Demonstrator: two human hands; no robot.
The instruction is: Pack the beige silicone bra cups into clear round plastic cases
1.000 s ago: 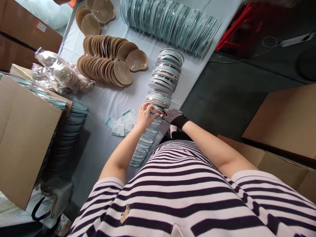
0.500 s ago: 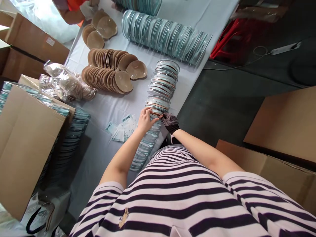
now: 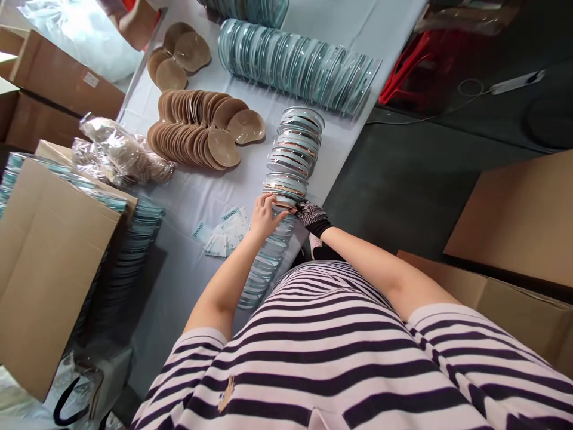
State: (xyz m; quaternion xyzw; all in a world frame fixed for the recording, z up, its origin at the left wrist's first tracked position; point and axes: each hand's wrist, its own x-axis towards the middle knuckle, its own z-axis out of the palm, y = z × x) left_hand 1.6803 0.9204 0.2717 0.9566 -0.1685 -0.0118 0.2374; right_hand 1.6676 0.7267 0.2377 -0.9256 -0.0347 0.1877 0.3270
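Both hands sit almost where they were half a second ago, only drifted a touch toward 12 o'clock in the view as the head tips; the co-worker's arm that showed at the far corner has gone from sight

Now the bare left hand (image 3: 264,218) presses its curled fingers against the long row of clear round plastic packs with teal rims (image 3: 273,245), which runs along the table's near edge from 6 o'clock up to 12 o'clock. At 3 o'clock of that hand, the right hand in a black dotted fingerless glove (image 3: 311,216) meets the same row from the other side. The two hands pinch one pack between them, fingertips close together, the grasp narrow and closed on the rim of the pack where the lying row meets the taller stack of the same packs (image 3: 296,143) at 12 o'clock.

At 9 o'clock of the left hand lie small white paper sachets with teal print (image 3: 221,233) on the pale blue tablecloth (image 3: 197,179). Farther at 11 o'clock stands a fanned pile of tan cup-shaped pads (image 3: 197,128), and beyond it a long fanned row of empty teal-rimmed packs (image 3: 295,63). A brown cardboard box (image 3: 45,263) stands at 8 o'clock
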